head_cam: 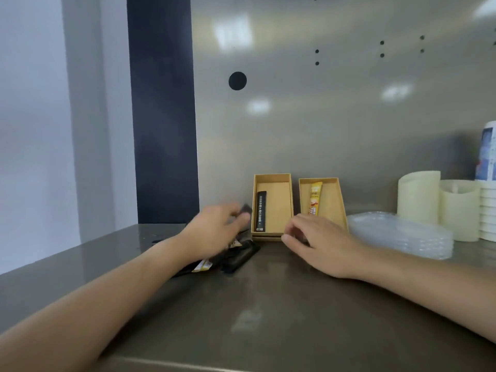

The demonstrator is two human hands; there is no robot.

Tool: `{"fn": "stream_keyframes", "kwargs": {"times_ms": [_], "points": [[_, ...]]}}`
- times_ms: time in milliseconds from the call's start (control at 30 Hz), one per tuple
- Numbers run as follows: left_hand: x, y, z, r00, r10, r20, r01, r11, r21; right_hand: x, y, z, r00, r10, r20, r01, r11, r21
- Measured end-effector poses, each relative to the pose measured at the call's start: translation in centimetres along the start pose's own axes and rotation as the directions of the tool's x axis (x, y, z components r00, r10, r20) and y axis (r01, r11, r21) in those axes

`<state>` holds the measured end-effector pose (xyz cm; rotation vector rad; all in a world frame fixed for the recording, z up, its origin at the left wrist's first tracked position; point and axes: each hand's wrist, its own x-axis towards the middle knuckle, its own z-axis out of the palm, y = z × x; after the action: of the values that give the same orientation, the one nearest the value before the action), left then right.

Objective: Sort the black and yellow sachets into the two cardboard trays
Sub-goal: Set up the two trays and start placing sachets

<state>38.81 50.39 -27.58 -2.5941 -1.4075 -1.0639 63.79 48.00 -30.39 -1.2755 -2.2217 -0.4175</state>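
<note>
Left fingers (230, 209): motion-blurred; on the left hand (214, 229), pinching a small black foil sachet (246, 209) just left of the trays
Right fingers (295, 224): loosely curled on the right hand (319, 242), near the right tray's front; whether they hold anything cannot be told
Left tan cardboard tray (279, 183): one long black stick sachet (261, 212) along its left wall
Right tan cardboard tray (332, 200): one yellow stick sachet (315, 198) lying lengthwise
Unsorted heap of black and yellow sachets (236, 257): on the grey steel counter (268, 304), under the left wrist
Right side: stack of clear plastic lids (402, 234); two cream cylindrical candles (418, 200)
</note>
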Motion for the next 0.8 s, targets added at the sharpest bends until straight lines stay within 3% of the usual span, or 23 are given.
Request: {"fn": "stream_keyframes", "kwargs": {"times_ms": [33,133,267,400,567,667,800], "points": [[-0.1,0.1,-0.3,0.996,-0.024,-0.088,0.016,0.996,-0.088,-0.1,-0.1,0.2,1.000,0.008,0.004,-0.008,0.999,0.040],[-0.4,0.1,-0.7,0.966,-0.030,-0.258,-0.005,0.991,-0.135,0.0,-0.4,0.4,0.999,0.027,-0.033,-0.023,0.992,0.125],[-0.6,0.2,-0.6,0.962,-0.180,-0.206,0.057,0.868,-0.494,0.2,-0.8,-0.2,0.994,0.071,-0.085,-0.048,0.968,0.245],[0.2,1.3,-1.1,0.969,-0.191,-0.155,0.029,0.713,-0.701,0.2,-0.6,-0.5,0.990,0.117,-0.078,-0.084,0.937,0.338],[2.4,1.5,-1.0,0.988,-0.121,-0.098,-0.002,0.618,-0.786,1.3,-0.7,0.1,0.991,0.131,-0.025,-0.098,0.843,0.529],[4.2,1.7,-0.1,0.999,-0.040,-0.033,-0.003,0.588,-0.809,2.6,-0.9,1.3,0.998,0.059,0.033,-0.067,0.797,0.600],[5.7,2.2,0.9,0.998,0.009,-0.058,-0.047,0.728,-0.684,3.5,-0.4,2.4,0.987,0.145,-0.067,-0.074,0.787,0.612]]}}
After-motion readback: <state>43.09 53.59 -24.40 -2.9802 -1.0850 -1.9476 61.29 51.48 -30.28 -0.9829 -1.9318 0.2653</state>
